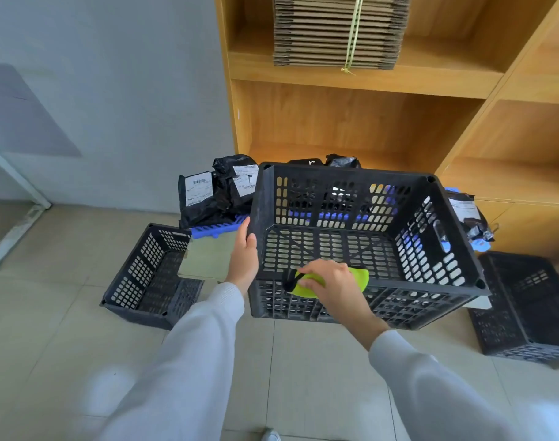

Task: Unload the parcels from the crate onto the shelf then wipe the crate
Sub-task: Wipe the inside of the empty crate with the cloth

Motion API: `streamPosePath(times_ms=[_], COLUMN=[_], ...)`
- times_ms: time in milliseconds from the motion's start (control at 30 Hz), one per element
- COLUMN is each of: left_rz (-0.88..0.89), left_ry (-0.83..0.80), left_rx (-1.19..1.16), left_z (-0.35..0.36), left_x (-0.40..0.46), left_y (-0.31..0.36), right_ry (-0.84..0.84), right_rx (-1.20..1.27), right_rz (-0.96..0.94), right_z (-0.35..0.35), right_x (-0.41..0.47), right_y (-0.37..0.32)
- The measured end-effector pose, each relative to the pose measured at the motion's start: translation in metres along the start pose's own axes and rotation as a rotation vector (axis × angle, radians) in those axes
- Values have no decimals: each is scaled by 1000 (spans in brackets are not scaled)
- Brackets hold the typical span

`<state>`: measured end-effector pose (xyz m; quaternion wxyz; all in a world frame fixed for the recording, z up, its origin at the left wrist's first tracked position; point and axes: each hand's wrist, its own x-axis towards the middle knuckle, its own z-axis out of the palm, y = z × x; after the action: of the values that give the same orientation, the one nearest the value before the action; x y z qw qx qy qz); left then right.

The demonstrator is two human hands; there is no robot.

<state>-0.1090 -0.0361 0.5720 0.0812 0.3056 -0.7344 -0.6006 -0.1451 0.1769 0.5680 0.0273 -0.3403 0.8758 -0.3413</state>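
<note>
A big black slotted crate (430,230) is held up in front of me, tilted so its empty inside faces me. My left hand (244,253) grips its left rim. My right hand (330,281) presses a yellow-green cloth (360,278) with a black edge onto the crate's near rim, fingers curled over it. Black parcels (217,192) with white labels lie on a blue pallet (217,229) beside the wooden shelf (351,128). More black parcels (469,214) lie at the crate's right.
A smaller black crate (150,278) stands on the tiled floor at the left. Another black crate (526,307) lies at the right. A tied stack of flat cardboard (338,30) fills the upper shelf. A white frame leg (14,176) crosses the far left.
</note>
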Motion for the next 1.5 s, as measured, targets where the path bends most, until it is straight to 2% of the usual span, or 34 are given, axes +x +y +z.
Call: streamPosePath(times_ms=[167,333,567,733,867,1100,1267,1500], left_rz=[-134,-80,-40,-3,-15,-11,25,35], left_ry=[-101,-96,3,152,199,204,194,137], left_rx=[-128,-94,131,536,678,683,645,529], left_z=[-10,-8,-1,7,10,12,11,10], left_x=[-2,-1,-4,-15,-16,-15,-13,-13], left_y=[11,11,8,4,5,4,4,0], right_ry=[21,-2,-98,-115,-110,-220,-202,-106], right_rx=[24,-38,20,5,-22,-42,-20,-34], right_rz=[-5,-46,-21,25,72,209,241,197], right_z=[31,39,-3,-44,-86,-154,-188,-179], right_x=[17,19,10,-15,-36,-63,-82,-86], right_y=[-37,-46,-22,22,60,124,152,154])
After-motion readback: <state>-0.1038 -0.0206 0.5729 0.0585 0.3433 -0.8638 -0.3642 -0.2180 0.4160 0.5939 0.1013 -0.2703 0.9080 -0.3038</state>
